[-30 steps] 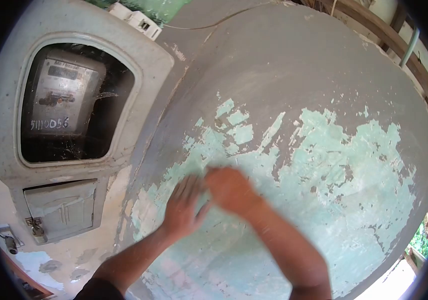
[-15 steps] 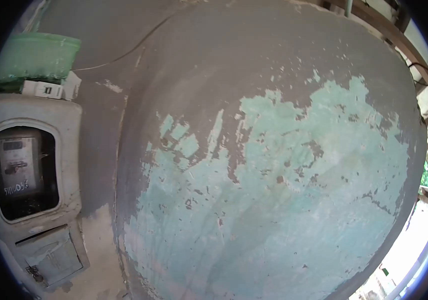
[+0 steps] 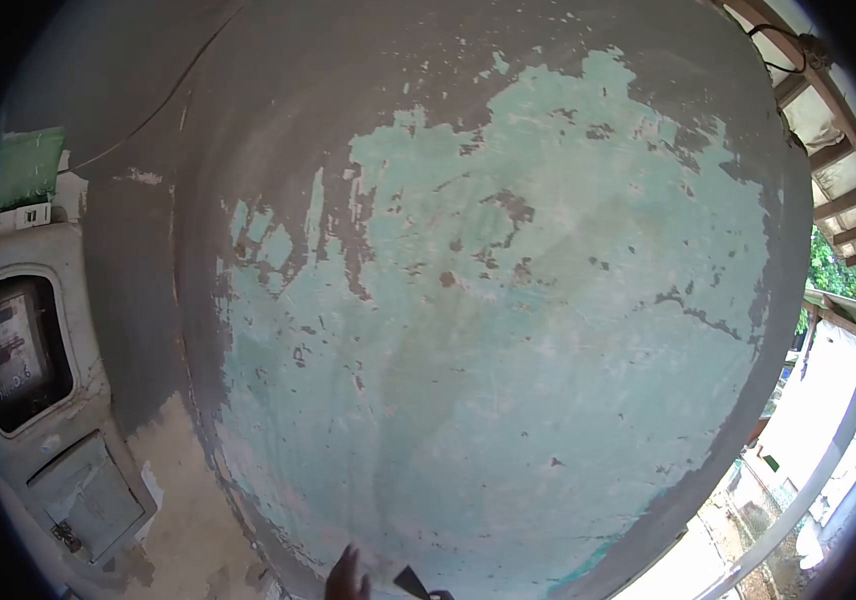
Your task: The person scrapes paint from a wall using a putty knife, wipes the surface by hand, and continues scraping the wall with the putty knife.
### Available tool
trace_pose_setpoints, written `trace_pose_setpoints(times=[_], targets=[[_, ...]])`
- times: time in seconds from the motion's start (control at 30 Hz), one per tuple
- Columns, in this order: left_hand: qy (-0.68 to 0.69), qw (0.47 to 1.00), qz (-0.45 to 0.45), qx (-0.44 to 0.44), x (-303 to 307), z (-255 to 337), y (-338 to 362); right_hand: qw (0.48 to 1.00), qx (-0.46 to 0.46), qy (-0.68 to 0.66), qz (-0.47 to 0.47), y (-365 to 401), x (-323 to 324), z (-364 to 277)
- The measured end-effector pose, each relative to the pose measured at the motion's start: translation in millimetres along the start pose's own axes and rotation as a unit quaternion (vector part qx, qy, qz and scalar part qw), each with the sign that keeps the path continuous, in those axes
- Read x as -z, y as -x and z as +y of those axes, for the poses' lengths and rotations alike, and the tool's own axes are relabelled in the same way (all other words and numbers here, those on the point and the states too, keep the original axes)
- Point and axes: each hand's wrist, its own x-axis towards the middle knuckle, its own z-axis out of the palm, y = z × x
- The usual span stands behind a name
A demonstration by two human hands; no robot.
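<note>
My left hand (image 3: 346, 577) shows at the bottom edge in front of the painted wall. Its fingers point upward and look stretched out, with nothing visible in them; the palm is cut off by the frame. Just right of it a dark, flat, triangular blade (image 3: 411, 582), like that of a scraper, juts in from below. The neck and handle run down out of the picture, so whatever holds it is hidden. My right hand is not seen. Behind both is a wall with a large patch of pale green paint (image 3: 508, 380), its upper edge ragged, surrounded by a grey coat (image 3: 278, 110).
On the left, a grey meter box (image 3: 88, 340) with a dark window is fixed to the wall, a small locked door (image 3: 88, 505) below it. A green container (image 3: 23, 175) sits above. A thin wire (image 3: 173, 95) crosses the upper wall. Roof beams (image 3: 843, 205) stand at right.
The view has swung right and down, so the wall and meter box sit further left and more of the outdoors shows. My left hand and the dark blade have come in at the bottom.
</note>
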Motion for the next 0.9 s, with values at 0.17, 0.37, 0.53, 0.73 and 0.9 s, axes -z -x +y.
trace_pose_setpoints(times=[0.17, 0.37, 0.53, 0.73, 0.9], targets=[[0.074, 0.982, -0.049, -0.168, 8, 93, -60, 0.942, -0.046, -0.330, 0.049, -5, 19, -35], [0.162, 0.971, -0.053, -0.170, 33, 134, -77, 0.856, -0.119, -0.502, -0.023, -17, 79, -115], [0.139, 0.978, -0.060, -0.144, 60, 141, -124, 0.811, -0.067, -0.582, -0.007, -50, 107, -160], [0.122, 0.989, 0.039, -0.071, 90, 144, -152, 0.785, -0.049, -0.610, -0.100, -94, 103, -198], [0.129, 0.990, 0.052, -0.039, 122, 126, -167, 0.732, -0.051, -0.651, -0.195, -119, 92, -229]])
